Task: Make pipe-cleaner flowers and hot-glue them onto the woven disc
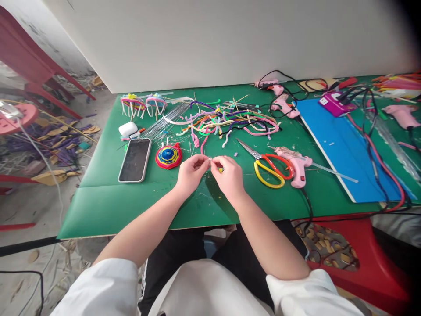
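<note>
My left hand (192, 172) and my right hand (229, 175) meet fingertip to fingertip over the front middle of the green table. Both are closed in a pinch around something small and pale, too little of which shows to name. A bit of yellow peeks out under my right fingers. Just beyond the fingertips, a pink pipe cleaner (204, 144) lies on the table. Left of my left hand sits a small umbrella-like piece (168, 156) in red, yellow and blue. Scissors (268, 166) with one orange and one yellow handle rest to the right of my right hand.
A tangled heap of coloured pipe cleaners (230, 119) spreads behind my hands. A phone (134, 160), a white case (128, 128) and two decorated pieces (133, 103) stand left. Rightward lie a pink glue gun (298, 169), a blue board (332, 153), cords and a purple power block (337, 104).
</note>
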`<state>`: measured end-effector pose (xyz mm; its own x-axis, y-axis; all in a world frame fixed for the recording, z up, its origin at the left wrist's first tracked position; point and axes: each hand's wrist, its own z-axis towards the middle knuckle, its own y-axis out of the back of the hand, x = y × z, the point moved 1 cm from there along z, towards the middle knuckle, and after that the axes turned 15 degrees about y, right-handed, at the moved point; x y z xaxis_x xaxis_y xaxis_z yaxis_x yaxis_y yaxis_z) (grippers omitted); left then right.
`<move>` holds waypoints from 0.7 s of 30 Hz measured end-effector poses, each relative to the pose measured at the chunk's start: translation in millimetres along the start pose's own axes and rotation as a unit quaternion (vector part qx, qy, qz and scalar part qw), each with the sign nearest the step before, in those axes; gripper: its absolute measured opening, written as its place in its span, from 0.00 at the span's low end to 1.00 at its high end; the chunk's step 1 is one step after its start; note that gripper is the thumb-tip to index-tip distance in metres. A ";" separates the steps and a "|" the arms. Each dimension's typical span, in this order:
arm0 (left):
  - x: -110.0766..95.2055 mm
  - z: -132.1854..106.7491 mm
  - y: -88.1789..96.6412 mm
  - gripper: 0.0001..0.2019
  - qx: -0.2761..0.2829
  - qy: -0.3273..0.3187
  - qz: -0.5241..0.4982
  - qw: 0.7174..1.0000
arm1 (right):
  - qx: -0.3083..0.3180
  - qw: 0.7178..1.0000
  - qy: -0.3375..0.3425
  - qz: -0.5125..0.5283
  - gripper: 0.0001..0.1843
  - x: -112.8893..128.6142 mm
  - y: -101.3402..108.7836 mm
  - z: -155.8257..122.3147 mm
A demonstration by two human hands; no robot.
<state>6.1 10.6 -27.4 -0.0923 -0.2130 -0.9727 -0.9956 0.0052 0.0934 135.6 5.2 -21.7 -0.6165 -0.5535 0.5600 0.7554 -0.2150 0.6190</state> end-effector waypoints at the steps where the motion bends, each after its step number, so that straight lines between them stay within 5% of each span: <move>1: -0.1 0.3 -0.1 0.10 0.001 -0.001 0.005 1.000 | 0.008 1.000 -0.004 0.011 0.08 -0.5 0.9 0.5; 9: -1.7 1.2 -0.2 0.13 0.021 0.019 0.003 1.000 | 0.043 0.994 -0.043 0.096 0.07 -4.8 11.2 3.9; 17: 2.4 -6.4 -3.8 0.11 -0.038 -0.044 0.107 0.993 | 0.042 0.988 -0.070 0.128 0.07 -0.2 9.5 1.9; 21: 0.6 -6.4 -1.1 0.11 -0.038 -0.056 0.141 0.988 | 0.089 0.981 -0.063 0.158 0.08 -4.3 20.6 3.8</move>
<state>7.2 4.2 -26.7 -0.3714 -0.1043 -0.9226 -0.9264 -0.0258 0.3758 153.0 6.2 -9.2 -0.3885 -0.4634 0.7965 0.8694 0.1020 0.4834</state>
